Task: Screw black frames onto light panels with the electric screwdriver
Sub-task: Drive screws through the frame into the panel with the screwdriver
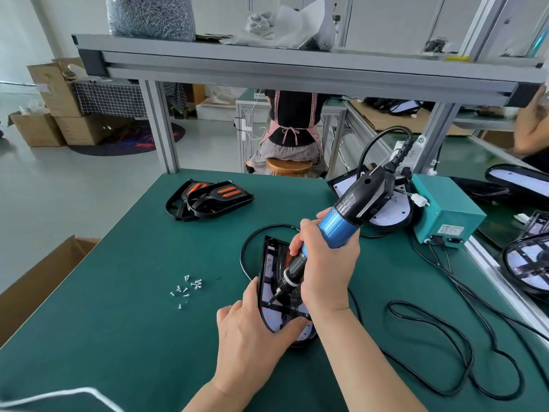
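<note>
A light panel with a black frame (271, 257) on top lies on the green table (118, 337) in front of me. My left hand (252, 331) grips the near end of the panel, thumb along its left edge and a finger over its near corner. My right hand (325, 263) grips the blue and black electric screwdriver (335, 224), tilted, with its bit tip down on the panel near the left edge. Several small silver screws (187, 288) lie loose to the left of the panel.
A stack of black frames with orange parts (208, 199) sits at the far left of the table. More light panels (392, 209) and a teal power box (445, 217) stand at the right, with black cables (445, 352) looping over the table. A cardboard box (38, 281) stands left.
</note>
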